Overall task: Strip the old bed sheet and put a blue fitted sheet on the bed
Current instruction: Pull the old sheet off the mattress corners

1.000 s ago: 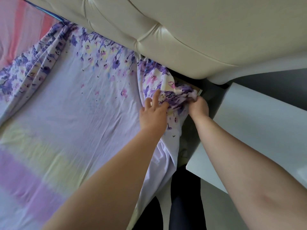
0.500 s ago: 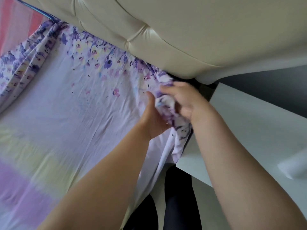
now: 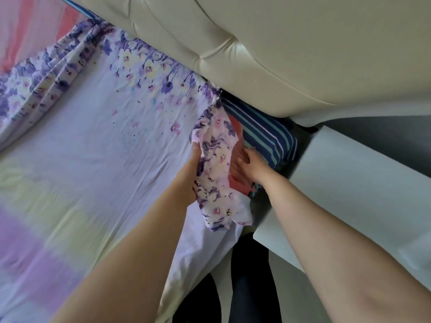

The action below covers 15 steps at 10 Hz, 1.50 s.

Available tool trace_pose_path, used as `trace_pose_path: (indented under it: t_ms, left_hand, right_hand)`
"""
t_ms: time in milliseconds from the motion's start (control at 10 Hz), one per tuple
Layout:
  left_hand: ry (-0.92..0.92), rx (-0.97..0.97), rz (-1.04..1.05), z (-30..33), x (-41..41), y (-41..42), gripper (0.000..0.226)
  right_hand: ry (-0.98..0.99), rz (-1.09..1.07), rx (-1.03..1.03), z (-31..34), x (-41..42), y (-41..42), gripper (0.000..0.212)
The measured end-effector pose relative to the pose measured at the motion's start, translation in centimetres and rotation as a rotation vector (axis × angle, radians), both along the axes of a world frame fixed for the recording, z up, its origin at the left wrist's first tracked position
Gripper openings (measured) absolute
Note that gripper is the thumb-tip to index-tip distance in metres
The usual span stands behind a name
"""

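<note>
Since half a second ago, the floral corner has come up off the mattress and folded back toward the person, baring a striped cover beneath that was hidden before.

Left hand (image 3: 190, 176) grips the lifted corner of the old bed sheet (image 3: 93, 141) from its underside; its fingers are buried in the bunched cloth, so only the heel and wrist show. Right hand (image 3: 250, 165), just right of that bunch, lies on the bared layer with fingers spread and fairly straight, pressing the surface rather than closing round anything.

Between the two hands the corner hangs as a crumpled, soft flap, thin cotton by the look of it, printed with purple and pink flowers on white. Left of the left hand the same sheet is spread flat over the bed, pale lilac with faint creases, fading into wide bands of yellow and violet nearer the person, with a flowered border gathered into folds at the far side.

Beyond the right hand's fingertips, the striped cover (image 3: 263, 134) wraps the mattress corner in navy, teal and white stripes, with a red-orange patch under the fingers. Farther out rises the headboard (image 3: 279, 43), cream, glossy and tufted with deep seams. Right of the right arm stands a white nightstand (image 3: 354, 183), flat-topped and smooth. Below the hands, the person's dark-clad legs (image 3: 251, 287) show against a grey floor.
</note>
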<state>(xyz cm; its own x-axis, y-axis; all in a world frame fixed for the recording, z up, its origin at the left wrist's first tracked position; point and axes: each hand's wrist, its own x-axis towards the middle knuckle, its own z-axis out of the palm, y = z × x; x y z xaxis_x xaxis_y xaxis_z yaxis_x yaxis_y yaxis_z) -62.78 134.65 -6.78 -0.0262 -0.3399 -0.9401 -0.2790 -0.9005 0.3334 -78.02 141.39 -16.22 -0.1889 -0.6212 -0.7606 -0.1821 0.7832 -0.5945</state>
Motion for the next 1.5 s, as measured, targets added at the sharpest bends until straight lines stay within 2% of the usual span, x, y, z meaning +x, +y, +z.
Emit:
trace_pose_path:
  t_ms: [100,200,300,400,500,600,700,800,900,1000,1100,1200,1300,1400,1500]
  left_hand:
    - [-0.055,-0.179,-0.123,-0.1,1.2,0.0,0.019]
    - [-0.061,-0.236,-0.090,-0.4,1.9,-0.1,0.008]
    - [-0.079,-0.245,-0.109,-0.7,2.2,0.3,0.010]
    - [-0.125,-0.294,-0.052,-1.2,2.6,0.5,0.008]
    - [-0.182,-0.343,-0.019,-1.7,3.2,0.8,0.011]
    - [-0.312,-0.431,-0.116,-2.3,4.1,1.3,0.026]
    - [-0.472,-0.484,-0.111,-2.1,5.4,1.5,0.042]
    - [-0.501,-0.484,-0.064,-1.7,7.2,1.7,0.044]
    - [-0.417,-0.444,-0.084,-1.6,8.6,2.2,0.040]
    - [-0.451,-0.452,-0.165,-1.6,9.5,2.8,0.022]
    - [-0.486,-0.530,-0.111,-0.9,10.8,3.1,0.025]
    - [-0.604,-0.563,-0.031,0.1,14.2,3.4,0.031]
    - [-0.721,-0.570,0.012,1.0,19.9,4.3,0.024]
    - [-0.793,-0.543,0.059,1.5,24.8,5.5,0.030]
    - [-0.829,-0.513,0.214,2.8,29.8,6.9,0.039]
  right_hand:
    - [0.124,0.120,0.101,-2.9,0.7,-0.4,0.064]
    - [0.264,-0.101,0.063,-2.4,1.8,-1.1,0.054]
    - [0.253,-0.466,-0.176,1.0,3.3,-1.5,0.049]
    - [0.066,-0.012,-0.069,2.9,4.4,-0.6,0.070]
    - [0.168,0.476,0.212,1.9,4.5,1.3,0.062]
    - [0.395,0.278,0.316,1.7,2.5,2.8,0.020]
    - [0.303,-0.463,0.460,1.1,-1.8,3.5,0.027]
    - [-0.240,-1.258,0.412,1.3,-3.0,3.5,0.023]
    - [-0.123,-1.336,0.144,2.1,0.3,2.1,0.045]
    - [0.452,-0.101,-0.260,2.3,5.1,2.0,0.061]
    - [0.319,0.517,0.058,-0.6,6.9,2.0,0.076]
    - [0.271,0.502,0.250,-1.6,6.8,1.2,0.090]
    - [0.310,0.490,0.325,-0.5,8.1,0.1,0.091]
    - [0.369,0.437,0.406,0.9,10.5,0.1,0.090]
    - [0.361,0.471,0.387,2.7,16.1,1.4,0.085]
